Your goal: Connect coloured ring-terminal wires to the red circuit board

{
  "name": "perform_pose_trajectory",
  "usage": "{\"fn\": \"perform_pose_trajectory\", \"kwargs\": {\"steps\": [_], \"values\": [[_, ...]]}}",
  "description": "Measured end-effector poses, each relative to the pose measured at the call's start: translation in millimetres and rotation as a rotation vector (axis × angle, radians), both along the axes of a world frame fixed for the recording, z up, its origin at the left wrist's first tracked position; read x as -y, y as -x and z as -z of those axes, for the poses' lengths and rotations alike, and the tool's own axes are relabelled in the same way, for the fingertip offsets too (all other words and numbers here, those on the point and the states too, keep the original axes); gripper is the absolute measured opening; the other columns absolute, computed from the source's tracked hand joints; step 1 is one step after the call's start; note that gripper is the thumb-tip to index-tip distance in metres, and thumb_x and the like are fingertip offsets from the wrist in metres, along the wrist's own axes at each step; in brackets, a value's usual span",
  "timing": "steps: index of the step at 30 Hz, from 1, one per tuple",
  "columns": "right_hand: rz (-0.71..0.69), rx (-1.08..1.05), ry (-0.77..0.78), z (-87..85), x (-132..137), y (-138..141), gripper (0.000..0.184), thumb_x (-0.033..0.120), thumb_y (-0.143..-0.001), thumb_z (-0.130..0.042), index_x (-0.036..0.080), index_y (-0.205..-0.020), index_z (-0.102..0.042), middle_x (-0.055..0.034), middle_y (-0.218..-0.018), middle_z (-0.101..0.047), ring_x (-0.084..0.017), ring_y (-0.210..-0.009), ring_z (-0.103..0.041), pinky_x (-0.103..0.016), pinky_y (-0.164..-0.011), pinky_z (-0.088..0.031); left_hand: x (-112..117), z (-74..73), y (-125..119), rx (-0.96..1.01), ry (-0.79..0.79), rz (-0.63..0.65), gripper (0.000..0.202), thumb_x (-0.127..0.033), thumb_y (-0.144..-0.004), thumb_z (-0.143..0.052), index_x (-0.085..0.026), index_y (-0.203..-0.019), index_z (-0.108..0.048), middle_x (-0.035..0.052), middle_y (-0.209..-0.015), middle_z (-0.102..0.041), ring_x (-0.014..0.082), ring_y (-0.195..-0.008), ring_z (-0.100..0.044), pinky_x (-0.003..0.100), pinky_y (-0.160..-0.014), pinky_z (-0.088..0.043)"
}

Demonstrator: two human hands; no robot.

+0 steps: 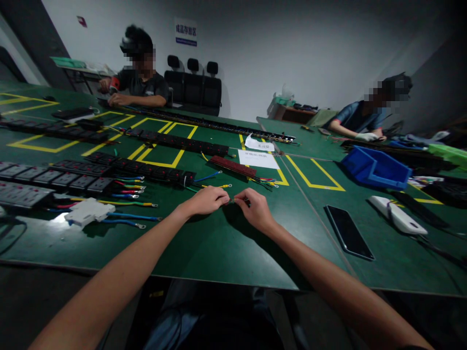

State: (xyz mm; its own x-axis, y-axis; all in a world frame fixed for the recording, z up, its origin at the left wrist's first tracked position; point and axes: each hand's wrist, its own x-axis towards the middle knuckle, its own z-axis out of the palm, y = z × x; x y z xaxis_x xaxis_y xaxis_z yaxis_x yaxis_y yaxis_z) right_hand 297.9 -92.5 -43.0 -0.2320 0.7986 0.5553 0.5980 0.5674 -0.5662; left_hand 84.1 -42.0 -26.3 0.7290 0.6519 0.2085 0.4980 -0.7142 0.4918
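Two co-workers (pixel 146 90), three headrests (pixel 193 64); one blue bin (pixel 375 168)

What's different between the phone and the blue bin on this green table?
The phone is thin and lies flat, while the bin is deeper, with raised walls. The phone's face is dark; the bin is bright blue. The phone sits nearer the camera, the bin farther back. Both rest on the green table, to the right of the person's right hand.
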Motion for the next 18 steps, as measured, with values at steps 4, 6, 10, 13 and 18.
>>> {"fn": "perform_pose_trajectory", "kwargs": {"steps": [4, 6, 10, 13, 18], "values": [[0.026, -0.021, 0.012, 1.9, -0.6, 1.2, 0.008, 0.022, -0.09, -0.062, 0.021, -0.083, -0.066, -0.0033, -0.08, -0.067, -0.019, -0.074, -0.063, -0.03, -0.069, -0.048, -0.4, 0.6, 0.0, 0.012, 0.002, 0.0, 0.027, -0.025, -0.096, -0.049, -0.019, -0.086, -0.073, 0.0046, -0.091, -0.073, 0.0196, -0.087, -0.065, 0.028, -0.076, -0.042], [0.041, -0.035, 0.02, 2.8, -1.0, 2.3, 0.008, 0.023, -0.09, -0.062, 0.02, -0.083, -0.065, -0.0036, -0.08, -0.067, -0.019, -0.073, -0.063, -0.03, -0.068, -0.048, -0.5, 0.6, 0.1, 0.018, 0.003, -0.001, 0.027, -0.025, -0.096, -0.049, -0.018, -0.086, -0.073, 0.0046, -0.09, -0.073, 0.0194, -0.087, -0.065, 0.028, -0.076, -0.042], [0.075, -0.046, 0.046, 2.7, -1.1, 4.8, 0.01, 0.025, -0.089, -0.061, 0.02, -0.082, -0.066, -0.004, -0.079, -0.068, -0.018, -0.071, -0.063, -0.03, -0.067, -0.048, -0.1, -0.5, 0.0, 0.02, 0.003, 0.002, 0.027, -0.026, -0.097, -0.049, -0.018, -0.085, -0.073, 0.0042, -0.089, -0.073, 0.019, -0.086, -0.065, 0.027, -0.076, -0.042], [0.091, -0.052, 0.078, 1.0, -0.6, 5.8, 0.012, 0.027, -0.089, -0.06, 0.02, -0.082, -0.066, -0.0042, -0.078, -0.069, -0.018, -0.071, -0.063, -0.03, -0.066, -0.047, -0.2, -0.9, 0.0, 0.013, 0.0, 0.003, 0.028, -0.026, -0.097, -0.048, -0.018, -0.086, -0.073, 0.0045, -0.09, -0.073, 0.0194, -0.087, -0.065, 0.028, -0.075, -0.041], [0.077, -0.07, 0.142, -3.0, 0.9, 5.0, 0.016, 0.031, -0.089, -0.06, 0.019, -0.082, -0.067, -0.0043, -0.076, -0.069, -0.018, -0.068, -0.062, -0.029, -0.063, -0.046, -1.3, -0.2, 0.5, 0.02, 0.002, 0.015, 0.028, -0.026, -0.098, -0.048, -0.018, -0.087, -0.072, 0.005, -0.092, -0.073, 0.0198, -0.088, -0.065, 0.028, -0.077, -0.042]]}}
